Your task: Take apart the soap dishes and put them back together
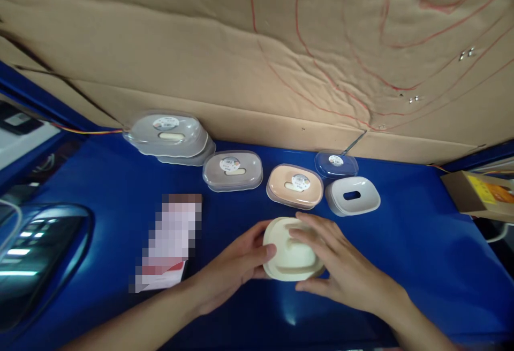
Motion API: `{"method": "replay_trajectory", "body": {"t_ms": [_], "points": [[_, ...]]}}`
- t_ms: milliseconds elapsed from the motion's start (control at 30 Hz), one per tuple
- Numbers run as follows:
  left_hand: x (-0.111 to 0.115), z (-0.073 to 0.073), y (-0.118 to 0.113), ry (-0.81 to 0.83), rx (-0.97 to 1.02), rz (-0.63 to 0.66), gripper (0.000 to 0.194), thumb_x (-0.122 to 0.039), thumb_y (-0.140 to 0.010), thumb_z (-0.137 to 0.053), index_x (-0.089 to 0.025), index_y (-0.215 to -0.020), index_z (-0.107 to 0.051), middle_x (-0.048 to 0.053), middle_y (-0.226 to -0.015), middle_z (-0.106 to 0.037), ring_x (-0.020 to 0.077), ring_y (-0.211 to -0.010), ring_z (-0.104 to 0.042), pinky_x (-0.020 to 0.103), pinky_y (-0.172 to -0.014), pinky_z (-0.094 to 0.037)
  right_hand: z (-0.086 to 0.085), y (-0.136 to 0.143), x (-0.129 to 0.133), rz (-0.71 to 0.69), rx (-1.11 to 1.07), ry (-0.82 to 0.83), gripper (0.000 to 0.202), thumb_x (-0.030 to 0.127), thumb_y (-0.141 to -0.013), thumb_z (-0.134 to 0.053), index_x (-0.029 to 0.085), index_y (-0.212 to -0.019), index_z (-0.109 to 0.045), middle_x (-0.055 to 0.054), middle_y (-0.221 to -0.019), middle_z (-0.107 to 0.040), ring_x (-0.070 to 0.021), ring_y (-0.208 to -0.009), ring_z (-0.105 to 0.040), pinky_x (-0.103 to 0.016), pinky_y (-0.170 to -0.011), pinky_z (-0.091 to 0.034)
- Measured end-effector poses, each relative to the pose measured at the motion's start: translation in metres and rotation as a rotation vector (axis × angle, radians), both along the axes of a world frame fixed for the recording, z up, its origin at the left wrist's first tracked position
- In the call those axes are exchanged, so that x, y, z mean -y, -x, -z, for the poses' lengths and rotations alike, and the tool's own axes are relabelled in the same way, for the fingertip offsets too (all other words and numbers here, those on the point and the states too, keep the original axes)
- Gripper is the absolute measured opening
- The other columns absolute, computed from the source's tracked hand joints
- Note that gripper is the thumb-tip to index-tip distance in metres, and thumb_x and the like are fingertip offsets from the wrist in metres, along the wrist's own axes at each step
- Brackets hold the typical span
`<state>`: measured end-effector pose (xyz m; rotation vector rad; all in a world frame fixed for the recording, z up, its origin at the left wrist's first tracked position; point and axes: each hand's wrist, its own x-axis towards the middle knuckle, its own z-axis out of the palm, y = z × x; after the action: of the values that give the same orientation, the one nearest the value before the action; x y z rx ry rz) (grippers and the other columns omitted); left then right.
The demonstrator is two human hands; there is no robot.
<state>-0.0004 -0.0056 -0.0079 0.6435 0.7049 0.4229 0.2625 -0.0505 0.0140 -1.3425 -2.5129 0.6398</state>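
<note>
Both my hands are on a cream, rounded plastic piece (295, 259) with a raised rim and a knob-like bump in its middle, held above the blue table. My left hand (249, 254) grips its left side, thumb over the rim and fingers behind and underneath. Over the top and right side reaches my right hand (339, 257), its fingertips by the bump and far rim, thumb low at the right edge. Just beyond stand a peach oval box (277, 180) with a clear lid and white label, and a white oval box (369, 196) with a slot in its top.
A grey lidded box (212, 172) and a stack of grey lidded boxes (140, 131) stand to the left. A loose clear lid (341, 168) lies behind the white box. Cardboard (180, 62) walls the back. A pixelated flat object (172, 233) lies left; a carton (474, 196) stands right.
</note>
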Motion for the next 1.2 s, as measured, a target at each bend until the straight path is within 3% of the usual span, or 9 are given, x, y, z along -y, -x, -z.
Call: {"method": "replay_trajectory", "body": {"t_ms": [67, 167, 233, 300, 500, 767, 933, 1067, 1200], "points": [[0.005, 0.0, -0.002, 0.095, 0.062, 0.023, 0.058, -0.041, -0.091, -0.079, -0.022, -0.142, -0.06, 0.014, -0.141, -0.069, 0.0364, -0.131, -0.065, 0.05, -0.102, -0.058, -0.005, -0.007, -0.002, -0.006, -0.04, -0.096, 0.077, 0.057, -0.099, -0.066, 0.028, -0.162, -0.033, -0.015, -0.169, -0.035, -0.0333, -0.156, -0.037, -0.05, -0.12, -0.045], [0.009, -0.001, -0.004, 0.16, 0.037, -0.047, 0.054, -0.032, -0.089, -0.078, -0.018, -0.139, -0.063, 0.015, -0.135, -0.072, 0.0381, -0.128, -0.067, 0.049, -0.099, -0.061, -0.011, -0.034, -0.008, 0.216, -0.051, -0.262, 0.06, 0.055, -0.108, -0.049, 0.026, -0.159, -0.039, -0.015, -0.16, -0.048, -0.032, -0.149, -0.046, -0.05, -0.117, -0.046], [0.008, -0.002, -0.004, 0.181, 0.006, -0.09, 0.052, -0.03, -0.09, -0.076, -0.017, -0.139, -0.064, 0.015, -0.136, -0.073, 0.0384, -0.128, -0.067, 0.049, -0.097, -0.062, -0.009, -0.054, -0.014, 0.397, 0.069, -0.328, 0.047, 0.05, -0.109, -0.05, 0.026, -0.149, -0.05, -0.014, -0.147, -0.061, -0.0341, -0.139, -0.056, -0.053, -0.112, -0.047], [0.007, -0.003, -0.004, 0.196, -0.014, -0.101, 0.052, -0.029, -0.091, -0.075, -0.017, -0.14, -0.063, 0.015, -0.136, -0.073, 0.0386, -0.128, -0.067, 0.05, -0.097, -0.063, -0.001, -0.068, -0.019, 0.465, 0.256, -0.329, 0.04, 0.046, -0.108, -0.052, 0.024, -0.14, -0.057, -0.014, -0.136, -0.068, -0.0369, -0.127, -0.064, -0.057, -0.105, -0.05], [0.004, 0.0, -0.004, 0.19, -0.042, -0.093, 0.048, -0.028, -0.092, -0.072, -0.015, -0.138, -0.064, 0.015, -0.134, -0.074, 0.0358, -0.123, -0.07, 0.052, -0.099, -0.063, 0.021, -0.071, -0.02, 0.419, 0.442, -0.27, 0.039, 0.035, -0.103, -0.059, 0.023, -0.141, -0.056, -0.015, -0.133, -0.072, -0.0381, -0.121, -0.068, -0.058, -0.101, -0.054], [0.006, 0.003, -0.003, 0.208, 0.029, -0.023, 0.05, -0.032, -0.097, -0.067, -0.02, -0.145, -0.059, 0.013, -0.135, -0.073, 0.0367, -0.13, -0.065, 0.055, -0.099, -0.062, -0.013, -0.031, -0.001, 0.17, 0.023, 0.067, 0.056, 0.043, -0.098, -0.07, 0.029, -0.146, -0.045, -0.012, -0.141, -0.065, -0.0289, -0.125, -0.067, -0.047, -0.099, -0.06], [0.008, 0.004, -0.004, 0.189, 0.117, 0.034, 0.052, -0.048, -0.1, -0.063, -0.019, -0.144, -0.06, 0.014, -0.13, -0.075, 0.0336, -0.124, -0.069, 0.05, -0.098, -0.061, -0.01, 0.013, 0.008, 0.023, -0.027, -0.043, 0.055, 0.046, -0.1, -0.068, 0.025, -0.146, -0.046, -0.012, -0.133, -0.07, -0.0294, -0.124, -0.068, -0.053, -0.108, -0.055], [0.01, 0.008, -0.003, 0.158, 0.139, 0.045, 0.054, -0.052, -0.098, -0.067, -0.022, -0.144, -0.06, 0.012, -0.127, -0.076, 0.0273, -0.115, -0.073, 0.037, -0.092, -0.06, -0.001, 0.036, 0.013, 0.006, -0.034, -0.206, 0.062, 0.057, -0.102, -0.061, 0.017, -0.148, -0.048, -0.015, -0.128, -0.073, -0.0303, -0.116, -0.071, -0.048, -0.1, -0.06], [0.011, 0.008, -0.004, 0.092, 0.106, 0.05, 0.055, -0.051, -0.094, -0.074, -0.026, -0.142, -0.062, 0.011, -0.132, -0.074, 0.0257, -0.12, -0.071, 0.034, -0.094, -0.058, 0.006, 0.038, 0.012, -0.06, -0.046, -0.325, 0.059, 0.06, -0.108, -0.047, 0.012, -0.141, -0.056, -0.014, -0.121, -0.075, -0.0272, -0.109, -0.073, -0.04, -0.091, -0.06]]}}
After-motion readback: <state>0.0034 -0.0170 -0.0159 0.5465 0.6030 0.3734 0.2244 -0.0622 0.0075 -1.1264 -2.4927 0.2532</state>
